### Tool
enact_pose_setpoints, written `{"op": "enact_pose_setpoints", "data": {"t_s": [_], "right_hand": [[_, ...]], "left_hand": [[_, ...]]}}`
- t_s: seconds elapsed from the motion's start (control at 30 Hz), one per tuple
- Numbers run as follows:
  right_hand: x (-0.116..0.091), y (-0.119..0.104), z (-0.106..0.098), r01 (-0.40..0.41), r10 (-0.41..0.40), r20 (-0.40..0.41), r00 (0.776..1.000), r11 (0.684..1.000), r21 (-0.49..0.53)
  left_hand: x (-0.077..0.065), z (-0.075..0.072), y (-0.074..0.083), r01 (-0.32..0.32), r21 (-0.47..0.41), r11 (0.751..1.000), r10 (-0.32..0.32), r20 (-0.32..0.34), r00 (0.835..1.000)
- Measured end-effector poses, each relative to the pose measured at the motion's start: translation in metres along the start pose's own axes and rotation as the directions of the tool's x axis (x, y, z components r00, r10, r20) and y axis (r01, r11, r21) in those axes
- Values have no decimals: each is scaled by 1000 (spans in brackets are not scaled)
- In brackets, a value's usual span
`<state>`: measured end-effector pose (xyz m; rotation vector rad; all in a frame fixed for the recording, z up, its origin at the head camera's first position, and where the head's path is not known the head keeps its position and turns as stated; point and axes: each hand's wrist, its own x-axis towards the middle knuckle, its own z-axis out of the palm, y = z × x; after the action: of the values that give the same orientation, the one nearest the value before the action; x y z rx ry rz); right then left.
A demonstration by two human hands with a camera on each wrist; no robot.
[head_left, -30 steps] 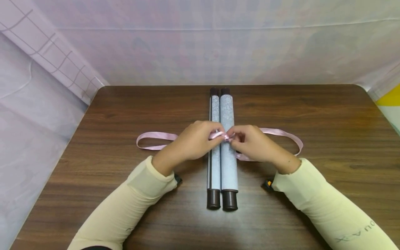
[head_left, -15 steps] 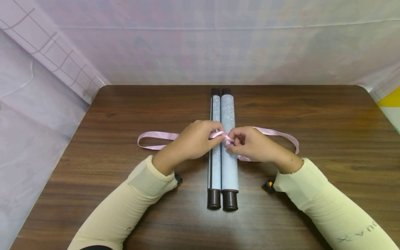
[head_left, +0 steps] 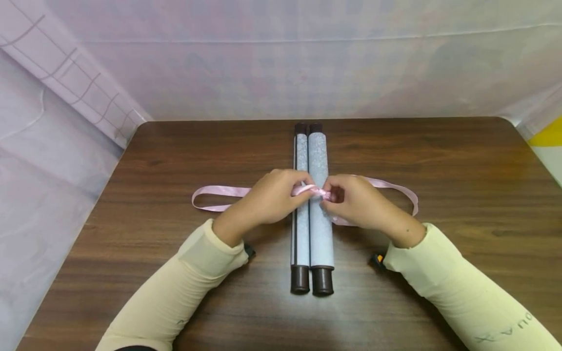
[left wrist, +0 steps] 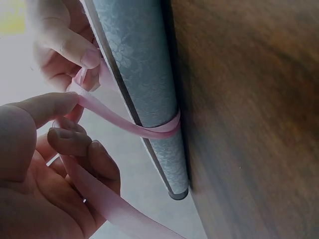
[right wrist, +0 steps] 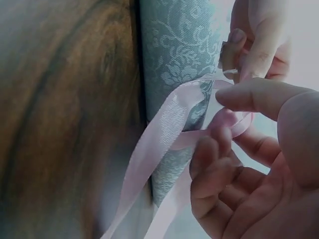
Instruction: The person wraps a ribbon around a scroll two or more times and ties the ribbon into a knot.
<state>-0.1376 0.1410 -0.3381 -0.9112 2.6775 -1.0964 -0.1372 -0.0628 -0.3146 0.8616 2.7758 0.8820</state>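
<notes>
A scroll wound up as two pale blue floral rolls lies lengthwise: a thinner left roll (head_left: pixel 302 239) and a thicker right roll (head_left: pixel 322 239), with dark brown end knobs. Pink satin ribbon (left wrist: pixel 119 122) passes around the roll in the left wrist view. Above the rolls, my left hand (head_left: pixel 274 197) pinches a twisted part of it between thumb and forefinger. My right hand (head_left: pixel 360 201) pinches the ribbon just right of there, thumb and forefinger bent. Loose ribbon (right wrist: pixel 149 144) hangs beside the roll in the right wrist view; some of it is hidden behind my fingers.
A ribbon loop (head_left: pixel 219 189) lies out to the left on the brown wooden table (head_left: pixel 175 156), and another ribbon loop (head_left: pixel 397 187) to the right. Dark wrist devices (head_left: pixel 376 261) show under the cream sleeves (head_left: pixel 421 263). A pale curtain (head_left: pixel 281 78) hangs behind the table.
My right fingers have shifted their hold at the ribbon's crossing. The right loop's outer end has drawn in a little to the left. My left hand stays nearly in place.
</notes>
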Motion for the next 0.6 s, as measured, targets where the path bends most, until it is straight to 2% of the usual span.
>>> {"op": "enact_pose_setpoints", "data": {"t_s": [0.37, 0.6], "right_hand": [[-2, -7, -4, -4, 2, -34, 999, 997, -71], [-3, -9, -10, -17, 7, -94, 996, 995, -100]], "left_hand": [[0, -1, -2, 5, -2, 1000, -5, 4, 1000], [0, -2, -3, -2, -7, 1000, 2, 1, 1000]]}}
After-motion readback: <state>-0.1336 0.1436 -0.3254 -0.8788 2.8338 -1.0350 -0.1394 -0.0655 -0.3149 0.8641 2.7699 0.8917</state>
